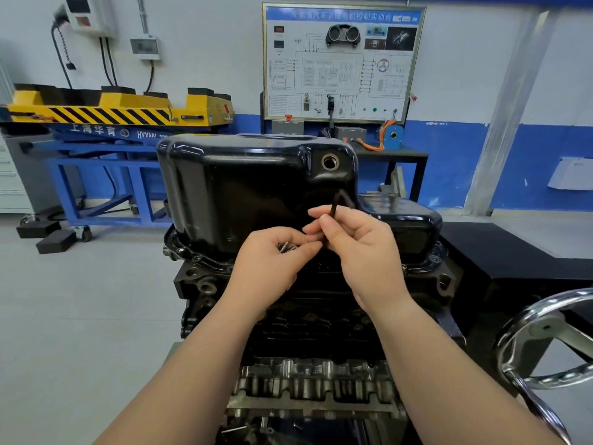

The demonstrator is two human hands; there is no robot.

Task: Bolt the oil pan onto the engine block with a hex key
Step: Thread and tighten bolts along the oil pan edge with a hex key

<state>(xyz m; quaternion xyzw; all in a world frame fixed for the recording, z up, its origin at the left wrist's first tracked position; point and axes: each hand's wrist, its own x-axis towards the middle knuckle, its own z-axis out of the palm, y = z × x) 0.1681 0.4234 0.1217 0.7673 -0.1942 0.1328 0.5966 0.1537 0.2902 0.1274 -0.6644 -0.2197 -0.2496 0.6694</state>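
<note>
**A:** Where does the oil pan (256, 187) sit?

**B:** The black pan lies on top of the engine block (308, 316), its flange resting on the block's upper face. It is at twelve o'clock from the person's two hands, which are raised in front of its near wall.

**A:** And the hands?

**B:** The left hand (272, 258) is curled around a few small metal bolts (286, 246) cupped against its palm. The right hand (362, 252), just at its three o'clock, pinches the dark hex key (333, 210) between thumb and fingers. The key's shaft points up toward twelve o'clock, and its bent end is hard to make out against the pan. The fingertips of the two hands meet.

**A:** What surrounds them?

**B:** There is a chrome handwheel (545, 342) at four o'clock. A yellow lift table (118, 107) with black stripes is at ten o'clock. A wiring-diagram board (343, 59) hangs on the wall at twelve.
</note>
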